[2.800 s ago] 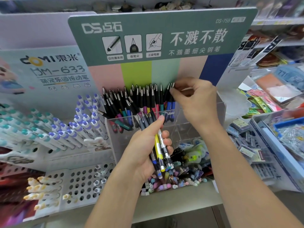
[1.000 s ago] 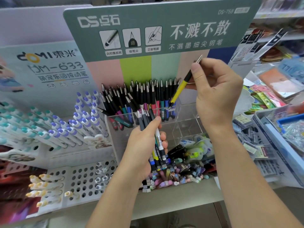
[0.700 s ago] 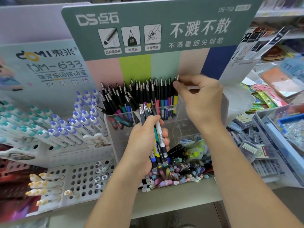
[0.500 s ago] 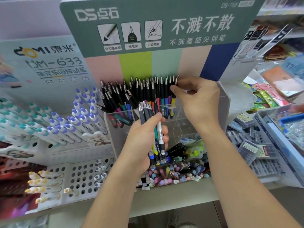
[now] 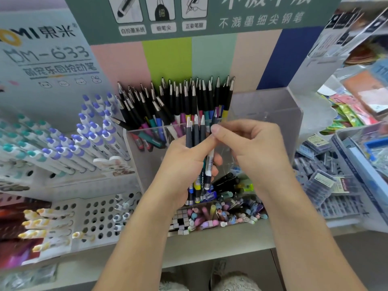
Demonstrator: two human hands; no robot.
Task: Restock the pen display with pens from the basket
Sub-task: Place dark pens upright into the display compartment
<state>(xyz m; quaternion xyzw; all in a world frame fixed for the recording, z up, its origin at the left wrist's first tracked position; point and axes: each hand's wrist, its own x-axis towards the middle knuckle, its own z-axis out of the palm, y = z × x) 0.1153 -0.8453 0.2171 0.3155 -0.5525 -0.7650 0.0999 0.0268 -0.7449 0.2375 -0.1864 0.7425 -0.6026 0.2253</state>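
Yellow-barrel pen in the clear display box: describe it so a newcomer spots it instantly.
Find the green header board; below it sits a clear acrylic box packed with upright black-grip pens. Follow that row to its right end. The yellow-barrel pen is the last one there, beside blue and teal barrels and next to the box's bare right portion.

Bright, even light; soft blur, wide-angle bending at edges.

I see a clear display box (image 5: 262,106) under the striped backboard; its left part is packed with black-gripped pens (image 5: 184,101), silver tips up, leaning at mixed angles; its right part shows bare acrylic; in front, a bundle of pens (image 5: 197,156) stands upright, tips up, barrels white, blue and yellow lower down.
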